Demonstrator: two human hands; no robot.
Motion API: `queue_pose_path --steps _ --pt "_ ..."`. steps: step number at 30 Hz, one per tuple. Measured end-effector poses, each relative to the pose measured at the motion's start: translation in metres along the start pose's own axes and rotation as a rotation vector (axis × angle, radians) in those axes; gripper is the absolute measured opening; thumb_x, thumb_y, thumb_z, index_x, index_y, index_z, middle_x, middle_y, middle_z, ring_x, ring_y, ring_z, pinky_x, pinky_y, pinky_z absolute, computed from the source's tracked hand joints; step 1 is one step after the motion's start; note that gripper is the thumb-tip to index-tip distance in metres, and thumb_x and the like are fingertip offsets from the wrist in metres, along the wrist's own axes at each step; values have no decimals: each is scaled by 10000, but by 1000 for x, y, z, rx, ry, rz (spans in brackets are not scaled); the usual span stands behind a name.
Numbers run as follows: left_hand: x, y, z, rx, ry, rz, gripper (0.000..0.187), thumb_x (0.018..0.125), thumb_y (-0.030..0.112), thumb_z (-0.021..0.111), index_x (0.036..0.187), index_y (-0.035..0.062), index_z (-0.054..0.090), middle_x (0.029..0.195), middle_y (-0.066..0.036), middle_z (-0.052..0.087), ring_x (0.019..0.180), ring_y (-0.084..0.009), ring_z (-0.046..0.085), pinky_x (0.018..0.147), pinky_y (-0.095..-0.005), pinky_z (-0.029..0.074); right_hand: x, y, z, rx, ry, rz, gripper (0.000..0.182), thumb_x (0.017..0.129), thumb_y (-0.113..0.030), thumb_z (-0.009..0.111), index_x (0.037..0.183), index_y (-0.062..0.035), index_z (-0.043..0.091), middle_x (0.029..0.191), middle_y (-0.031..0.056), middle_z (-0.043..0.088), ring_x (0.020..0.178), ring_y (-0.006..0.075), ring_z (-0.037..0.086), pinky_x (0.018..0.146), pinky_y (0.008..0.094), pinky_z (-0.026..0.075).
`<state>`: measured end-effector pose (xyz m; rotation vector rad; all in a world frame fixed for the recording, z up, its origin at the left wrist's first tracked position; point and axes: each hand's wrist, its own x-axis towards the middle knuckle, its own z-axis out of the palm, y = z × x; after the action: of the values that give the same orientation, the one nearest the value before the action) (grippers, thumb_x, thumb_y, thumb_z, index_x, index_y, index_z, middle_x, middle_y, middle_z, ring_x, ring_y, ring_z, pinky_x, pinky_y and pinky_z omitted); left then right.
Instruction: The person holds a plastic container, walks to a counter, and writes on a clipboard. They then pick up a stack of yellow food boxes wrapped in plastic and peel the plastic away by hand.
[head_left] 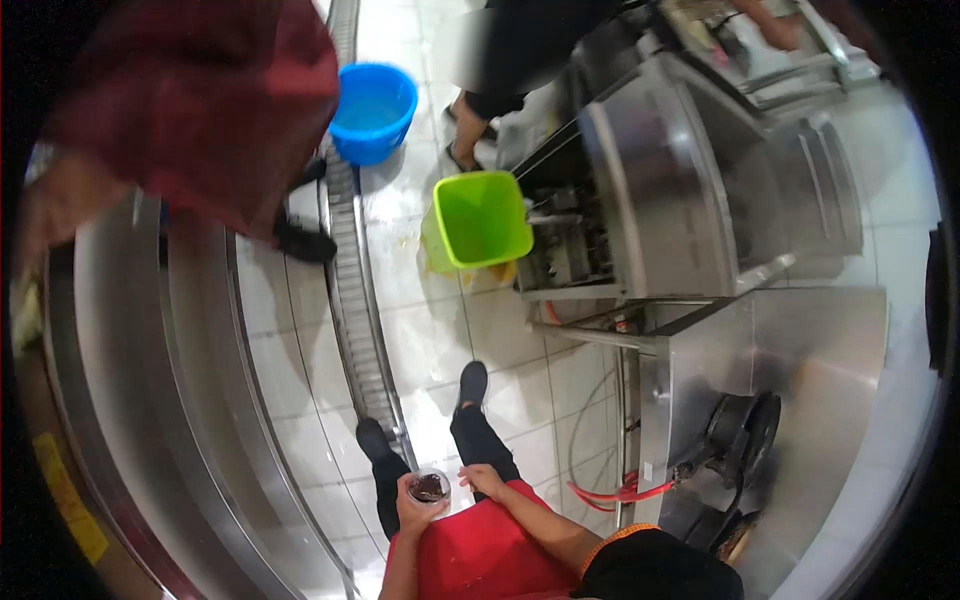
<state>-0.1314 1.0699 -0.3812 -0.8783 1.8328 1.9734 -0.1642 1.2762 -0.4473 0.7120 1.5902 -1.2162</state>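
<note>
A small clear cup with dark contents (429, 487) is held in my left hand (413, 507), whose fingers wrap round its side. Just right of the cup is my right hand (482, 480); its fingers are partly spread, and nothing shows in them. Both hands are low in the view, in front of a red apron (480, 550).
A green bin (483, 220) and a blue basin (372, 113) stand on the tiled floor. A drain grate (350, 270) runs lengthwise. Steel equipment (660, 180) is on the right, steel counters (120, 330) on the left. Two other people stand ahead.
</note>
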Motion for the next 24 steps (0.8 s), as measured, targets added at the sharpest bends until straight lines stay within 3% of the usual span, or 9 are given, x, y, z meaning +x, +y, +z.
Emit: queue_pose_path --steps 1,6,8,10,12,14,16,21,24 --pt "2 26 0 -13 -9 -81 776 491 133 893 1128 51 457 1010 -90 591 947 -204 588 870 -329 476 -3 -8 -3 19 15 -44 357 899 -363 582 934 -29 702 707 58 676 531 102 550 503 250 446" --pt "24 61 -12 101 -31 142 835 453 174 918 1134 63 448 999 -94 592 949 -211 584 847 -351 485 -29 -65 -24 56 97 -92 207 892 -212 577 913 -48 701 733 44 668 524 91 540 497 230 446" --pt "27 90 -16 154 -27 108 862 450 192 927 1150 63 441 1022 -91 580 961 -217 579 857 -350 482 -41 -75 -41 -111 134 -132 184 866 -201 593 890 -63 713 718 39 668 529 91 555 498 234 449" --pt "31 103 -22 216 -21 147 877 447 201 932 1157 61 437 1030 -94 577 964 -219 579 859 -348 482 -39 -63 -62 -120 211 -81 235 828 -302 614 738 -108 712 604 55 641 548 155 597 575 311 474" --pt "32 129 -17 277 -16 175 891 444 210 936 1164 58 434 1038 -97 574 967 -221 579 861 -346 482 -44 -50 -91 -244 205 -143 178 828 -233 628 864 -91 730 687 42 685 558 109 608 547 256 487" --pt "24 155 -9 304 -13 200 906 450 239 940 1173 52 428 1043 -113 577 959 -228 583 856 -344 486 -62 -43 -119 -627 318 -391 187 804 -256 639 861 -107 736 701 37 699 595 117 642 599 271 510" --pt "24 177 4 297 -34 246 903 452 264 942 1162 47 428 1036 -123 579 959 -230 584 849 -349 489 -72 -46 -144 -335 384 -94 207 792 -283 630 858 -120 740 717 29 706 625 121 660 643 272 522" --pt "22 214 50 407 -179 228 890 453 300 939 1141 42 435 1041 -128 581 967 -243 587 853 -354 489 -87 -47 -205 -397 363 -134 197 785 -266 597 815 -136 742 714 -4 707 645 137 672 683 292 535" --pt "21 237 84 473 -259 263 899 456 318 935 1152 42 437 1047 -132 583 992 -258 591 871 -366 488 -75 -53 -226 -364 359 32 192 771 -259 591 767 -136 738 731 -9 712 672 140 679 701 299 537"
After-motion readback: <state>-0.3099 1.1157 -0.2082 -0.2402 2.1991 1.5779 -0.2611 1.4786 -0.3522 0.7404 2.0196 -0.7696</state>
